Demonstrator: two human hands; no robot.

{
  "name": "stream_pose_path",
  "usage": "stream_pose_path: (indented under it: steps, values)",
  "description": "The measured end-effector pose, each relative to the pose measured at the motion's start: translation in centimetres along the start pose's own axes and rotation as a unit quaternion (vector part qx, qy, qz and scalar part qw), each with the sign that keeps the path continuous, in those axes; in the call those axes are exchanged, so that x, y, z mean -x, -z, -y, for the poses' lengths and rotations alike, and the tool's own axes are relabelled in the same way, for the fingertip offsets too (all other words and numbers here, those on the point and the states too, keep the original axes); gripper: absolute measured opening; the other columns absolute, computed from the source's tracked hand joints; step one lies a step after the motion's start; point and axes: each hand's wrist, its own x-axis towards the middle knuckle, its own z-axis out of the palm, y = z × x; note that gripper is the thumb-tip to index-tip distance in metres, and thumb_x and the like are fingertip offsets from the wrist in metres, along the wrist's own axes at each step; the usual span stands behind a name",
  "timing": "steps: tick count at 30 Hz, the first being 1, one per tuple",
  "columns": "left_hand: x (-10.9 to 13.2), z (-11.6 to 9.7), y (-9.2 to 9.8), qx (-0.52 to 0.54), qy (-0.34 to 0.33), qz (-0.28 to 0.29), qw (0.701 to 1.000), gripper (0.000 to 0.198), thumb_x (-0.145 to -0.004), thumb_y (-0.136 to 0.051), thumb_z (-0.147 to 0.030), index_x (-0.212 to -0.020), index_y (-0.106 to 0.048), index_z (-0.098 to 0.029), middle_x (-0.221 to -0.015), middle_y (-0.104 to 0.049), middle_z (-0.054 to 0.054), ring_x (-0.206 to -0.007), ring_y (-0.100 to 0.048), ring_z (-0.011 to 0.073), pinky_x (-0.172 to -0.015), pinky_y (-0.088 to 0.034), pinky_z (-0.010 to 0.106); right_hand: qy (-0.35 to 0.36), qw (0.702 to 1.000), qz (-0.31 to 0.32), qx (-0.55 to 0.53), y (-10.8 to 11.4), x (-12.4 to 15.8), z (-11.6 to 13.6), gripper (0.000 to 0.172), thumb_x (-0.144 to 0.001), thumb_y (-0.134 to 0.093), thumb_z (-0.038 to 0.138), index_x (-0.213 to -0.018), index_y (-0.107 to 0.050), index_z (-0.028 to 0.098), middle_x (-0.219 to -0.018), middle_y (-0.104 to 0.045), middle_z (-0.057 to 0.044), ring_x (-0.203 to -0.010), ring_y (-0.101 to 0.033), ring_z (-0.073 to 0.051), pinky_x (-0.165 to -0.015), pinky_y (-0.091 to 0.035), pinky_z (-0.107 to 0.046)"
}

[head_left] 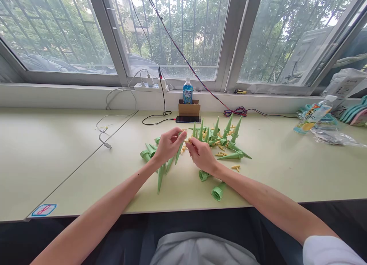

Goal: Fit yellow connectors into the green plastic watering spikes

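Observation:
My left hand (168, 145) is closed around a green plastic cone spike (180, 149) that points down toward the table. My right hand (201, 154) pinches a small yellow piece (188, 141) against the spike's wide end. Both hands meet above the pale green table (86, 158). Behind them stand and lie several more green cone spikes (229, 137), with small yellow pieces (221, 149) scattered among them. More green spikes (149, 152) lie under my left wrist, and two (218, 191) lie below my right forearm.
A black phone (187, 119) lies in front of a small cardboard box (189, 108) with a blue-labelled bottle (187, 91) on it. Cables and a power strip (149, 85) sit at the window sill. A drink bottle (314, 114) and plastic bags lie at right.

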Motion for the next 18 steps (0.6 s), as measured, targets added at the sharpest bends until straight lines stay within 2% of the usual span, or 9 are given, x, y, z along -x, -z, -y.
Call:
stream_pose_path:
  steps: [12, 18]
  values:
    - [0.03, 0.19, 0.02, -0.019, 0.005, 0.007, 1.0, 0.033, -0.088, -0.056, -0.048, -0.075, -0.055, -0.018, -0.058, -0.038, -0.005, -0.048, -0.033, 0.0066, -0.043, -0.026, 0.019, -0.005, 1.0, 0.003, 0.012, -0.09, 0.04, -0.38, 0.031, -0.098, -0.037, 0.034, -0.07, -0.029, 0.023, -0.054, -0.033, 0.006, -0.051, -0.026, -0.011, -0.052, -0.024, -0.024]
    - [0.03, -0.01, 0.06, -0.024, 0.004, 0.016, 1.0, 0.035, -0.088, -0.055, -0.05, -0.074, -0.055, -0.018, -0.056, -0.038, -0.004, -0.047, -0.033, 0.0071, -0.042, -0.025, 0.02, -0.014, 1.0, 0.009, 0.023, -0.01, 0.06, -0.32, 0.032, -0.098, -0.036, 0.036, -0.07, -0.031, 0.023, -0.054, -0.036, 0.005, -0.05, -0.029, -0.011, -0.052, -0.025, -0.024]
